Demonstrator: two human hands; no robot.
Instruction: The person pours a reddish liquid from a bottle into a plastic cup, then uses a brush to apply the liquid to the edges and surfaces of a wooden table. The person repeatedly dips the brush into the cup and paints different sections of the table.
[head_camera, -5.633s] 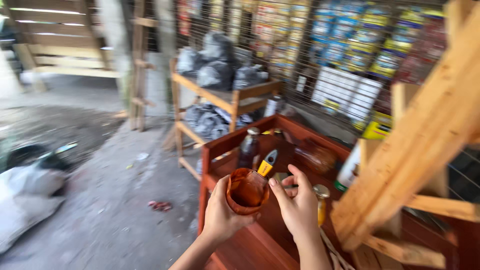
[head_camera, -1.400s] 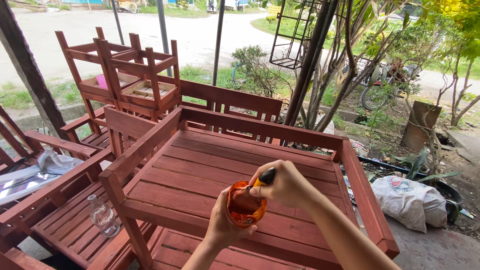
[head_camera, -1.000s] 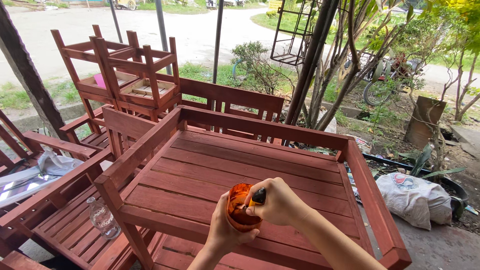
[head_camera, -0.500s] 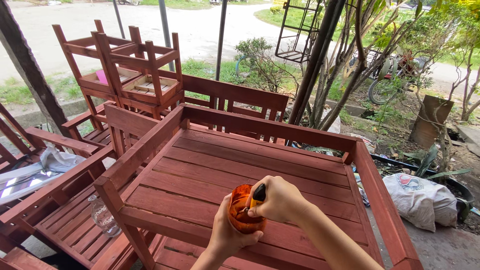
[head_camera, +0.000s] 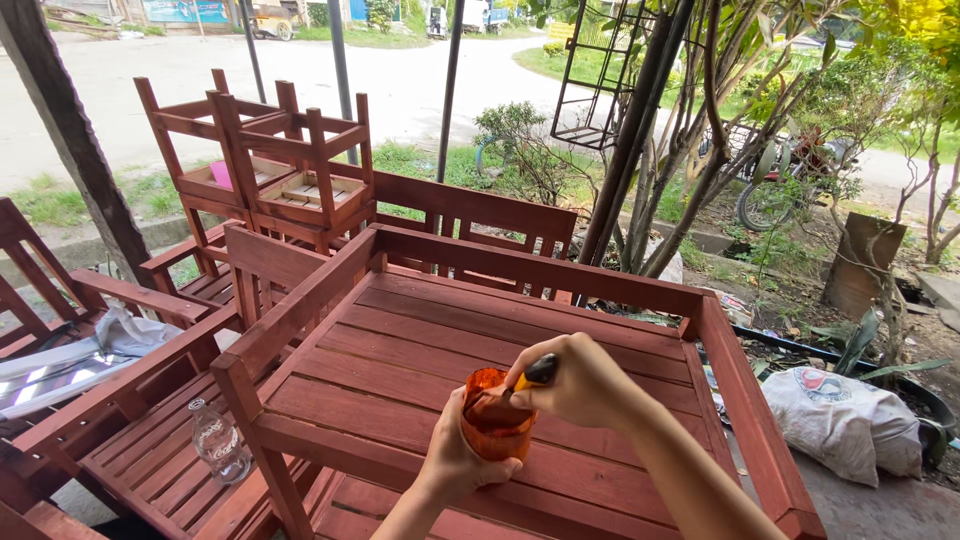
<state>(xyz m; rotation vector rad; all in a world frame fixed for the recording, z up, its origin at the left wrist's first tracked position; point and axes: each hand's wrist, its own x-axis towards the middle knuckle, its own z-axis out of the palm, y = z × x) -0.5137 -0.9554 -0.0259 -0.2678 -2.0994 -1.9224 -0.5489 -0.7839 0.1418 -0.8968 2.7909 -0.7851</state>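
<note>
- My left hand (head_camera: 455, 462) fingers wrap tight around the orange cup (head_camera: 494, 412), holding it from below, above the front edge of the red wooden bed frame (head_camera: 480, 350).
- My right hand (head_camera: 580, 382) fingers are closed around a brush handle (head_camera: 535, 373), black with a bit of yellow. Its tip is down inside the cup, so I can't see the bristles.
- I think I should keep the cup level so nothing spills on the slats.
- It seems wise to dip gently and wipe the extra off on the rim.
- An empty clear bottle (head_camera: 218, 444) lies on the lower bench, well away.
</note>
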